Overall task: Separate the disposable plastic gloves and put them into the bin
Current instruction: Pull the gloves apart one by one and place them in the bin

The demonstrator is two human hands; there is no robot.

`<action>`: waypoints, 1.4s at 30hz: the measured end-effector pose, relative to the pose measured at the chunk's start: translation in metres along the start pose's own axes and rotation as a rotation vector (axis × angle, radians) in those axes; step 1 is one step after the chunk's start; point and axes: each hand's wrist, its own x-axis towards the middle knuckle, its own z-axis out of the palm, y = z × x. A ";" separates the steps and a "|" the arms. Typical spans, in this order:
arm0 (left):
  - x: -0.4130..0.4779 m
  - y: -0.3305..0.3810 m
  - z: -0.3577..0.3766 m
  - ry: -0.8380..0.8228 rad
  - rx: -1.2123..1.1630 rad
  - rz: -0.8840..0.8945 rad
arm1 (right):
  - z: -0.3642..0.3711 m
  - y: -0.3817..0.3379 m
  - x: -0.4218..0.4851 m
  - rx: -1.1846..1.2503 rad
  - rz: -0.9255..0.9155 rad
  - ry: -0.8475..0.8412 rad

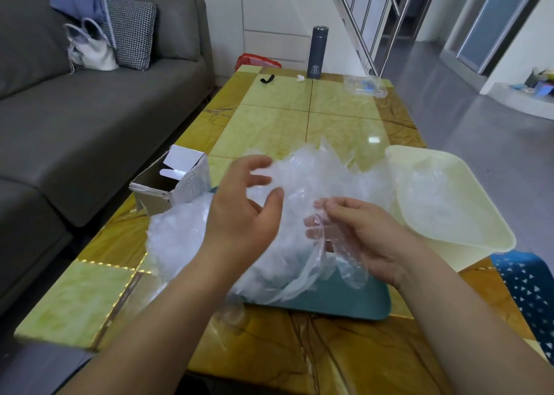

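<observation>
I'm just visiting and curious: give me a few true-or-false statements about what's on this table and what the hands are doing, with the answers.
1. The right hand pinches a clear glove. True.
2. The pile of gloves lies on a red tray. False: the tray is teal.
3. The pale bin stands to the right of the pile. True.
4. The dark flask lies on the sofa. False: it stands upright at the far end of the table.
5. The cardboard box is closed. False: its flaps are open.
</observation>
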 end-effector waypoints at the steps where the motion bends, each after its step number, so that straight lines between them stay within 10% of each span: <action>1: 0.003 -0.002 -0.003 0.014 -0.008 -0.124 | -0.001 0.000 0.001 -0.008 0.003 0.006; 6: 0.008 -0.017 -0.008 -0.274 -0.230 -0.639 | 0.004 -0.001 0.001 0.030 0.047 -0.051; 14: -0.003 -0.003 -0.009 -0.375 -0.193 -0.498 | 0.000 0.010 0.000 -0.070 0.034 -0.045; 18: -0.003 -0.022 -0.026 -0.194 0.363 -0.225 | -0.003 0.014 -0.003 -0.238 -0.052 0.127; 23: -0.021 -0.043 -0.026 -0.637 0.832 -0.273 | -0.006 0.017 0.001 -0.497 -0.037 0.135; 42: -0.001 -0.028 -0.004 -0.147 0.150 -0.221 | -0.003 0.012 -0.014 -0.427 -0.156 0.111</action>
